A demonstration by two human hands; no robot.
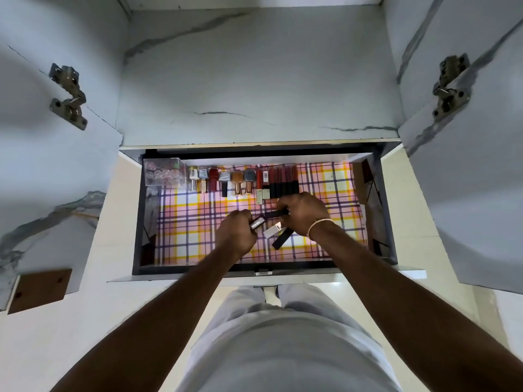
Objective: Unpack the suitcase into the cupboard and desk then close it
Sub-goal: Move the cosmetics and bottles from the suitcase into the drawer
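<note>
An open cupboard drawer lined with pink, yellow and purple check paper lies below me. Along its far edge stands a row of small cosmetic bottles and lipstick tubes. My left hand grips a small dark tube with a silver end. Over the middle of the drawer my right hand pinches a black tube. Below it a white tube and another black tube show; I cannot tell if they rest on the liner. The suitcase is out of view.
A clear plastic box with round items sits in the drawer's far left corner. The marbled shelf above the drawer is bare. Both cupboard doors stand open, with hinges at left and right. The right part of the liner is bare.
</note>
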